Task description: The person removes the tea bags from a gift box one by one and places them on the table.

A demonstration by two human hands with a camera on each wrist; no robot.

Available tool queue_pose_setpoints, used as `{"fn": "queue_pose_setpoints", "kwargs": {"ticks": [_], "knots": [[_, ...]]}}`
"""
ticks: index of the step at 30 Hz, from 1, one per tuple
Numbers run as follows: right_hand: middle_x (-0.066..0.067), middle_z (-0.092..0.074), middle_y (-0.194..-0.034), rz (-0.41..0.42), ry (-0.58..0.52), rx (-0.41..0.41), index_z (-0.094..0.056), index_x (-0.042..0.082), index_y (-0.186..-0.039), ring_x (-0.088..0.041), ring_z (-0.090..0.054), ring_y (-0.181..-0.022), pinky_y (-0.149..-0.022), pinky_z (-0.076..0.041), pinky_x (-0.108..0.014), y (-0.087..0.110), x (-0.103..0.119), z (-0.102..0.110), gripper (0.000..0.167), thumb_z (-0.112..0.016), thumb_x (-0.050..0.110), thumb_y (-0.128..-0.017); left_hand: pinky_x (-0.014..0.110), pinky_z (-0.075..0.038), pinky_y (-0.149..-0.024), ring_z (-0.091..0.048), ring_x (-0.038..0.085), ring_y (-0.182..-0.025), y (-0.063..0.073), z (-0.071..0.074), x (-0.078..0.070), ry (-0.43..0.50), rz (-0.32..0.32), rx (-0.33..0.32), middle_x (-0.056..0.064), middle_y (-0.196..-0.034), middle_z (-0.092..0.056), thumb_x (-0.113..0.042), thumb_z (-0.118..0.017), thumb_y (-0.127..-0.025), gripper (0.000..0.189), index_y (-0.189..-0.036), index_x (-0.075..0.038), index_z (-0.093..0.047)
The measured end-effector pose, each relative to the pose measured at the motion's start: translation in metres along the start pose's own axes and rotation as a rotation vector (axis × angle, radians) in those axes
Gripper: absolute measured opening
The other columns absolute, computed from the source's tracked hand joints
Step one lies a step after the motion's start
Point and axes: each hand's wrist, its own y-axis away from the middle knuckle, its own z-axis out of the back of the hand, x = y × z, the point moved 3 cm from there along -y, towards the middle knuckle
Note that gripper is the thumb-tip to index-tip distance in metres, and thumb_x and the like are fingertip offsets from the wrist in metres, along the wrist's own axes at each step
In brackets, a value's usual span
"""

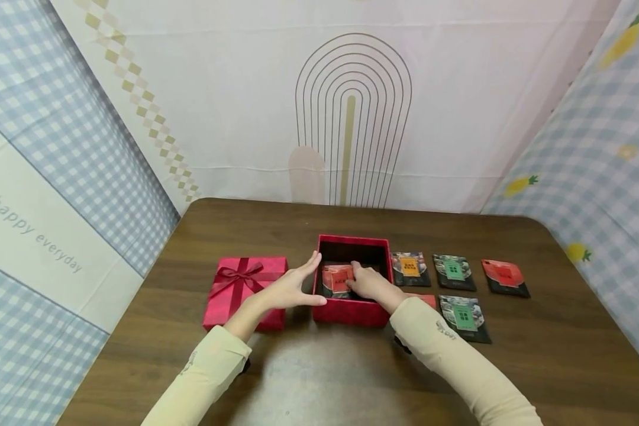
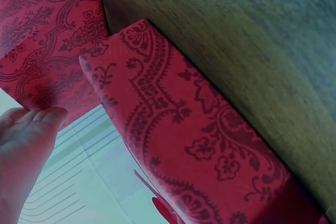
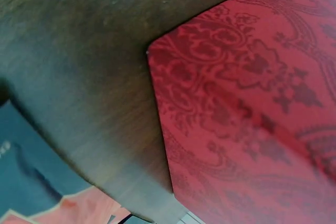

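An open red gift box point(image 1: 349, 313) with a dark inside stands mid-table. My right hand point(image 1: 373, 287) reaches into it and pinches the right edge of a red and black packet point(image 1: 335, 277), which lies flat-side up inside the box. At the box's left side is my left hand point(image 1: 294, 289), thumb and fingers spread straight, fingertips right at the left rim. In the left wrist view, those fingers point(image 2: 44, 119) overlap the patterned box wall point(image 2: 58, 72). The right wrist view shows the box's outer wall point(image 3: 252, 98), with the right hand hidden.
Left of the box lies its red lid point(image 1: 220, 302) with a ribbon bow point(image 1: 242, 276). To the right are several flat packets: an orange-labelled one point(image 1: 411, 270), green-labelled ones point(image 1: 454, 272) point(image 1: 464, 319), a red one point(image 1: 506, 277), and another red packet point(image 1: 425, 299) partly behind the right sleeve.
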Motion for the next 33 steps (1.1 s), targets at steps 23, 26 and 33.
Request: {"fn": "queue_pose_setpoints", "kwargs": {"ticks": [23,26,33], "knots": [[-0.026,-0.047,-0.129,0.087,-0.040,0.033,-0.032,-0.007,-0.136,-0.034,-0.048,-0.117,-0.097,-0.036,-0.048,-0.0001,0.0031,0.0015,0.056,-0.052,0.021,-0.092,0.043,-0.020,-0.109,-0.011,0.027,-0.138,-0.0012,0.0022,-0.0014,0.009,0.025,0.005,0.014,-0.152,-0.001,-0.030,-0.068,-0.082,0.092,-0.146,-0.004,-0.008],[-0.027,-0.046,-0.130,0.079,-0.051,0.029,-0.031,-0.008,-0.136,-0.035,-0.046,-0.119,-0.098,-0.036,-0.048,0.0003,0.0033,0.0021,0.057,-0.052,0.021,-0.092,0.043,-0.020,-0.109,-0.011,0.027,-0.138,-0.0011,0.0022,-0.0017,0.004,0.024,0.007,0.014,-0.152,-0.001,-0.030,-0.068,-0.082,0.092,-0.146,-0.004,-0.008],[-0.027,-0.043,-0.132,0.096,-0.128,0.032,-0.030,-0.009,-0.136,-0.036,-0.043,-0.121,-0.099,-0.034,-0.049,0.0001,0.0038,0.0030,0.055,-0.050,0.020,-0.093,0.043,-0.021,-0.109,-0.013,0.027,-0.138,-0.0011,0.0013,-0.0018,-0.002,0.030,0.013,0.015,-0.152,-0.001,-0.032,-0.068,-0.082,0.093,-0.146,-0.004,-0.007]]}}
